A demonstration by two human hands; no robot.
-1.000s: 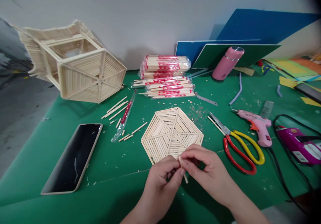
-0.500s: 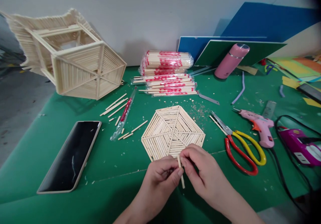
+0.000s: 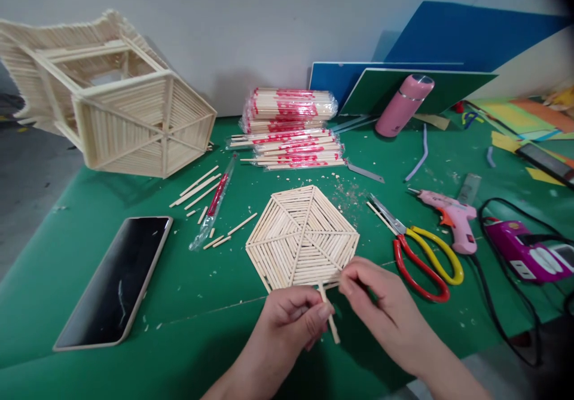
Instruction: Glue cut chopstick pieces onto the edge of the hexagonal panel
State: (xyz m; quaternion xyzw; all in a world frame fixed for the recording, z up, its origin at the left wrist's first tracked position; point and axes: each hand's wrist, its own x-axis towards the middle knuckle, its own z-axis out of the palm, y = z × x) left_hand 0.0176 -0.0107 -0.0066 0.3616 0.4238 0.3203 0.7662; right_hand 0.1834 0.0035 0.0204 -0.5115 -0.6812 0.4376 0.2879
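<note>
My left hand [image 3: 291, 319] pinches a short wooden stick [image 3: 332, 323] between thumb and fingers, below the near edge of a hexagonal stick panel [image 3: 305, 235]. The stick slants, its upper end close to that edge. To its right, my right hand [image 3: 381, 304] has thumb and fingertips pressed together by the panel's lower right edge. Whether anything is between those fingertips I cannot make out. The panel lies flat, with crossing sticks meeting at its middle and rows of sticks filling its sections. Its near edge is partly hidden by my hands.
Left: a phone [image 3: 116, 280], loose sticks [image 3: 197, 191] and a larger stick structure [image 3: 143, 125]. Behind: bagged chopsticks [image 3: 293, 110] and a pink bottle [image 3: 405, 107]. Right: scissors [image 3: 417, 250], a pink glue gun [image 3: 452, 211] and a purple device [image 3: 520, 250] with black cables.
My right hand has moved away from the stick, slightly to the right. My left hand keeps hold of the stick, which is now tilted more. The whole view has shifted a little.
</note>
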